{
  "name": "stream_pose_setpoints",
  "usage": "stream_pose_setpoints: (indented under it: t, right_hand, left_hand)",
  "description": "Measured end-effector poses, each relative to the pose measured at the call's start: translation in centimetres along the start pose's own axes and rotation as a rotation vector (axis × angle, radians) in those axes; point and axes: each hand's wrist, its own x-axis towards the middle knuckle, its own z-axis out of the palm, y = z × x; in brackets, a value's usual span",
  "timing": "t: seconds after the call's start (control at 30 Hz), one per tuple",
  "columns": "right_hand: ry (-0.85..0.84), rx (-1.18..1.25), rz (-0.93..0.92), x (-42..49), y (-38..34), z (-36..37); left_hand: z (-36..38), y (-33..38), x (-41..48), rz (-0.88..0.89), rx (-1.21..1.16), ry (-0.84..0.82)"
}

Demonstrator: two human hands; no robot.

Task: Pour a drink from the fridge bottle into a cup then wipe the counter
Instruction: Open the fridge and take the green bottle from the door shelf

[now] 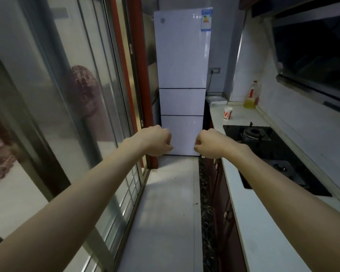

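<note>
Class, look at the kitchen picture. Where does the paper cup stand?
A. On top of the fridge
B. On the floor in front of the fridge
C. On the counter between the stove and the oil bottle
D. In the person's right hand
C: the paper cup stands upright on the white counter, beyond the stove and nearer than the oil bottle; both hands are empty.
</note>
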Motion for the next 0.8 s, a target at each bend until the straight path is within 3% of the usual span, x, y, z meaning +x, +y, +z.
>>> stream_pose_setpoints:
  t: [0.33, 0.8]
  right_hand:
    - [-0.036, -0.047, 0.018, 10.7, 5.3, 1.5]
    - [-0.026, -0.066, 0.104, 30.1, 5.6, 1.4]
  left_hand:
    - [2.8, -6.2, 10.1, -0.092, -0.012, -0.098]
    - [3.7, -17.6, 28.6, 0.057, -0.041, -0.098]
